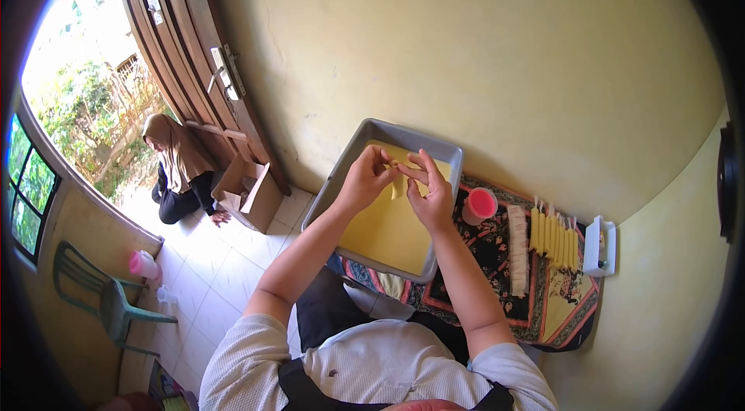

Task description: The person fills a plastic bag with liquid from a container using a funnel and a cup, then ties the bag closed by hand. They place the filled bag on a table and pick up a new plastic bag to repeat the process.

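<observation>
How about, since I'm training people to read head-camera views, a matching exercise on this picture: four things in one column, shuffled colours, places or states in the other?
Column 1
1. Small yellow piece
2. Tray
3. Cup
4. Chair

Column 2
A. Pink-red inside, on the patterned cloth
B. Green, standing on the floor
C. At the camera wearer's fingers
D. Grey, with yellow inside

Pairs: 1-C, 2-D, 3-A, 4-B

Yellow piece (399,187) partly hidden by hands (366,180) (433,200); door sticker (154,4) too small to read
</observation>
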`<move>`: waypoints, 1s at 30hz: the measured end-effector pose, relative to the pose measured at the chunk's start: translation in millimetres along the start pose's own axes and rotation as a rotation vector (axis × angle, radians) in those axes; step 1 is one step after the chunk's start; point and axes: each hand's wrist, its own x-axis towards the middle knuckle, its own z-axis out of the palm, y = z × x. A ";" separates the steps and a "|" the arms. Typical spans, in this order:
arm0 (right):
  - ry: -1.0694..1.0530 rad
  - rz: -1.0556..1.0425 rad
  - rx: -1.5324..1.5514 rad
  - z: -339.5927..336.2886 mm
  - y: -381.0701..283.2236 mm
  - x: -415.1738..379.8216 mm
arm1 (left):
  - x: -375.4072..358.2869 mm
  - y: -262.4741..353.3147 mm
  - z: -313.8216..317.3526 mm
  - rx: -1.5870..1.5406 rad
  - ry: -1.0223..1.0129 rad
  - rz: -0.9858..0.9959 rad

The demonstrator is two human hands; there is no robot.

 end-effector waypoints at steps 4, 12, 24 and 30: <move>0.025 0.075 0.149 3.8 4.2 -4.0 | -5.3 -5.7 -0.3 -0.108 -0.051 0.014; -0.028 -0.061 -0.113 -3.0 -3.7 7.3 | -15.6 25.4 -4.7 0.185 -0.181 0.169; -0.040 0.007 0.019 -1.9 1.3 6.8 | -15.7 36.3 1.5 0.418 -0.172 0.499; -0.024 0.007 0.008 -1.4 3.3 4.3 | -14.9 38.5 2.4 0.606 -0.067 0.651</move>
